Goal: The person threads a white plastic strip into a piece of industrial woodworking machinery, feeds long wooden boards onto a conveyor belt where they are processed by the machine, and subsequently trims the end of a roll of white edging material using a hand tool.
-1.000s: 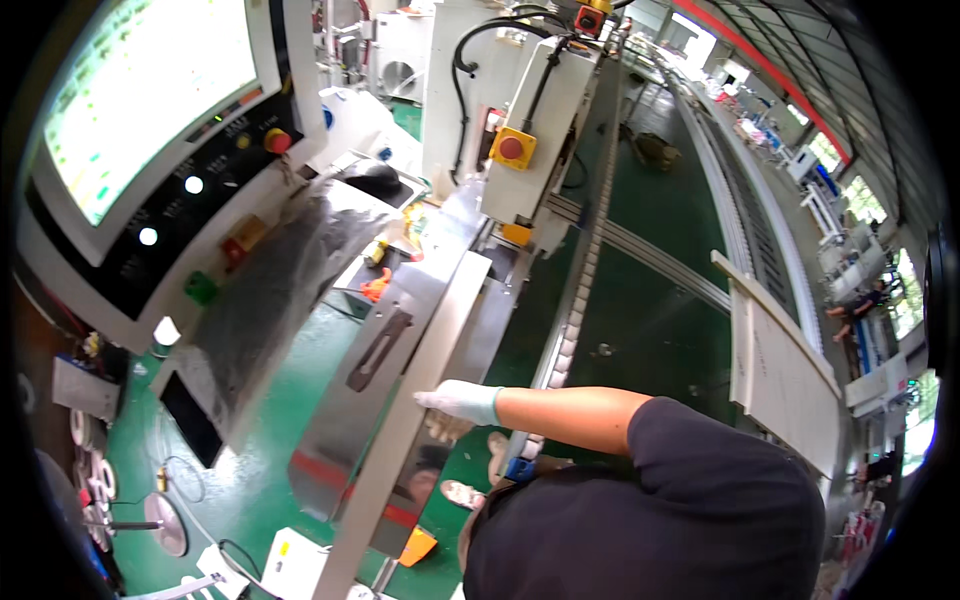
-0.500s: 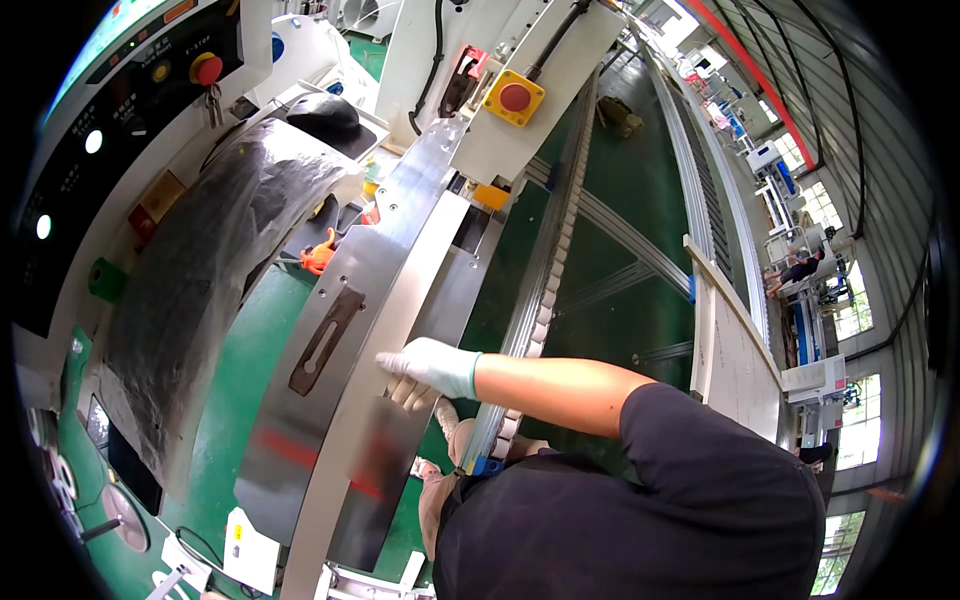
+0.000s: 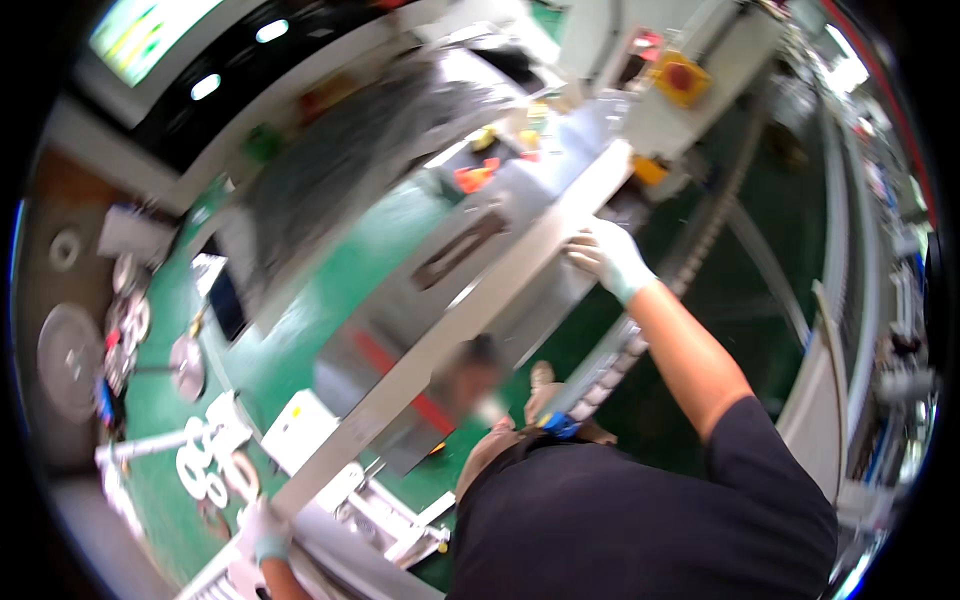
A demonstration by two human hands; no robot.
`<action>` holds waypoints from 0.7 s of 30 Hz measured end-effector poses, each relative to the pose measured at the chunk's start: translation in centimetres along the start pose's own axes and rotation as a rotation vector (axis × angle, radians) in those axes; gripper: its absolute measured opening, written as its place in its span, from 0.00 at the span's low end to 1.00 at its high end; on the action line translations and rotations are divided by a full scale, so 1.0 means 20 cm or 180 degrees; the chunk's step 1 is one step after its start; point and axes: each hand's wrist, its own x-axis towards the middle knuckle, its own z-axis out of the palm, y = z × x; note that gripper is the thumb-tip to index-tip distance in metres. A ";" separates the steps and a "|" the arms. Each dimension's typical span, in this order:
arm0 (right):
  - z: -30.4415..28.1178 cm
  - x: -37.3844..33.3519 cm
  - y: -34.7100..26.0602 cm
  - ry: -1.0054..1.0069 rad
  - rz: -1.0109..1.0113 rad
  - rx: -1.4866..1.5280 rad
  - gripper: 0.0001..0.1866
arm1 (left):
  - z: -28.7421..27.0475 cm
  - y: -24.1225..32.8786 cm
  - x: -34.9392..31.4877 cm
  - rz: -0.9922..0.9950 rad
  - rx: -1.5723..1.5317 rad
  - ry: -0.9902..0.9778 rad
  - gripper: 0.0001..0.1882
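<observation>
A long, narrow, pale board (image 3: 450, 335) lies slantwise along a grey metal machine table (image 3: 400, 290). At its far part, my right hand (image 3: 608, 252), in a white glove with a pale green cuff, has its fingers bent over the board's right edge. My left hand (image 3: 262, 525), gloved likewise, grips the near end of the board at the lower left. Motion blur softens the fingers of both hands. A dark slotted metal plate (image 3: 460, 248) is fixed to the table left of the board.
A control panel (image 3: 235, 60) with lit buttons stands at upper left, by a plastic-covered surface (image 3: 350, 150). Beyond the board's far end is a yellow box with a red stop button (image 3: 682, 78). A roller rail (image 3: 690, 260) runs at right. White rings (image 3: 200, 470) lie on the left.
The view has swung and shifted, so the board appears higher and further right. My left hand has come into view at the board's near end. My right hand sits nearer its far end.
</observation>
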 end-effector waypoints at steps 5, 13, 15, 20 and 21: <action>0.57 -0.57 0.24 -0.0023 0.0530 0.1082 0.34 | 0.26 0.01 -0.03 -0.0193 -0.0723 0.0827 0.32; 0.77 -0.55 -0.07 0.0075 0.0834 0.1899 0.36 | 0.26 0.43 -0.07 0.0032 -0.0877 0.1551 0.42; 0.68 -0.50 -0.20 -0.0113 0.1030 0.1854 0.34 | 0.25 0.44 -0.05 0.0141 -0.0951 0.1491 0.45; 0.42 -0.36 -0.16 0.0172 0.0490 0.1880 0.28 | 0.17 0.47 0.05 0.0768 -0.0998 0.1501 0.48; 0.42 -0.36 -0.08 0.0225 0.0413 0.1844 0.26 | 0.18 0.46 0.07 0.0929 -0.1006 0.1576 0.47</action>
